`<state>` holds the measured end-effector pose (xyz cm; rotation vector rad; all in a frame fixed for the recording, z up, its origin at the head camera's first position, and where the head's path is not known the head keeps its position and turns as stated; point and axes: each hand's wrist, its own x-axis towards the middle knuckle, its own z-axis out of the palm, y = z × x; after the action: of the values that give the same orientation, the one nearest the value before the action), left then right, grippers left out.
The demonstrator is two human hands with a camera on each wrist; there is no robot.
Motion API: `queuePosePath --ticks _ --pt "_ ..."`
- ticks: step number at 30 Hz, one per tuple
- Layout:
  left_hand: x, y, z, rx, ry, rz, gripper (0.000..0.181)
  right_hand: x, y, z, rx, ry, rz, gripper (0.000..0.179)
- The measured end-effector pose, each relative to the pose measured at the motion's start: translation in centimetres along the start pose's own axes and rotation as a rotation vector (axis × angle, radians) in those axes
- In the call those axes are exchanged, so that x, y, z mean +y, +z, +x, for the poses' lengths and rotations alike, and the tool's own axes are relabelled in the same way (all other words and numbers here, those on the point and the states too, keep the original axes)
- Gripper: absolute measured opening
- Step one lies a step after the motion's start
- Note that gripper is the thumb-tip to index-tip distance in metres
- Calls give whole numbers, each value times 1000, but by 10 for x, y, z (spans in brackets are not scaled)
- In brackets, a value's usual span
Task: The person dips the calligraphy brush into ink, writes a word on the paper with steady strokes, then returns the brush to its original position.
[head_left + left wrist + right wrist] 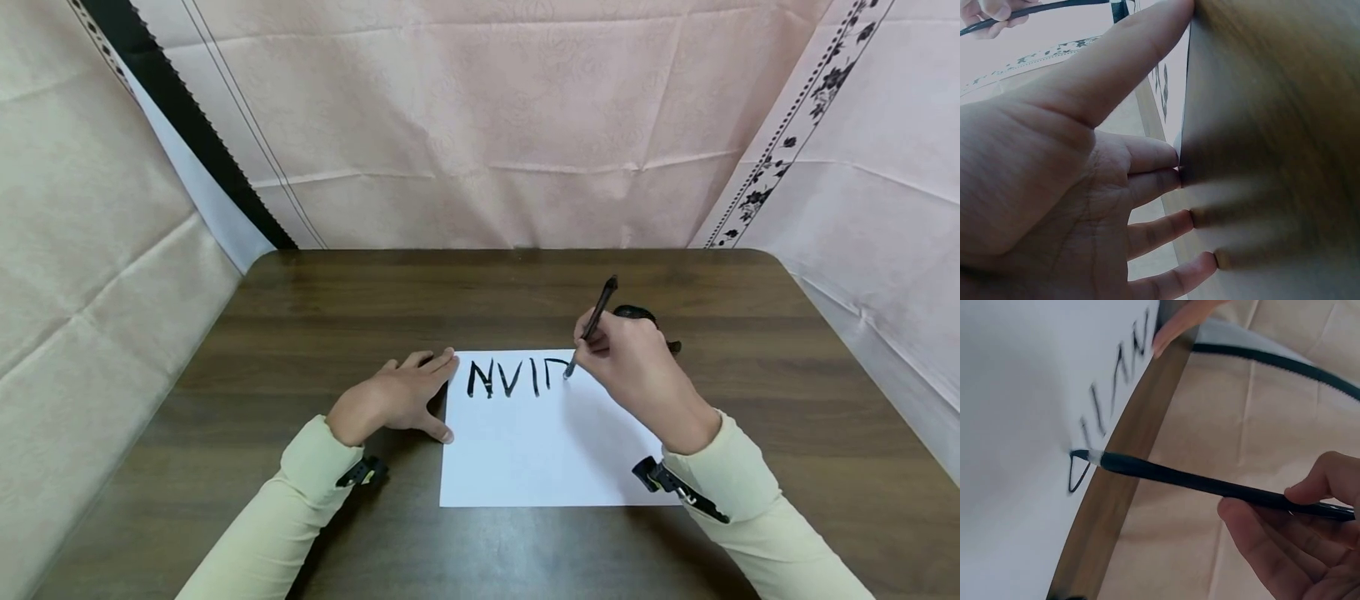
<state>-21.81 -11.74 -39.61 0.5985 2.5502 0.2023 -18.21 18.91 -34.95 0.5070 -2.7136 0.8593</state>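
A white sheet of paper point(517, 458) lies on the table, with black strokes reading N, V, I and a partly drawn letter along its upper part. My right hand point(637, 367) pinches a slim black brush pen point(1191, 481) between thumb and fingers. Its dark tip, below a pale collar, meets the paper at the unfinished letter. At the paper's left edge my left hand point(401, 396) lies with straight, spread fingers. In the left wrist view, the left hand's fingertips point(1194, 265) press on the wooden surface and its thumb reaches to the paper's edge.
Behind the right hand, a black object point(634, 312) stands on the brown wooden table point(360, 308), mostly hidden. Pale cloth point(465, 125) hangs beyond the table's back edge and at both sides. Each sleeve cuff carries a small black device point(363, 472).
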Motion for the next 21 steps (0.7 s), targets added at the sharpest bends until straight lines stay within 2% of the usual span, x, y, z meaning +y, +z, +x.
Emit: queuePosePath --ticks 5,8,14,21 --pt "0 0 0 3 8 2 115 -14 -2 -5 -31 -15 36 9" --pt "0 0 0 6 9 5 115 -15 -9 -5 16 -29 46 10" --pt "0 0 -1 8 8 1 114 -3 -20 -2 135 -40 25 11" --pt "0 1 0 1 7 7 114 13 -15 4 129 10 22 12"
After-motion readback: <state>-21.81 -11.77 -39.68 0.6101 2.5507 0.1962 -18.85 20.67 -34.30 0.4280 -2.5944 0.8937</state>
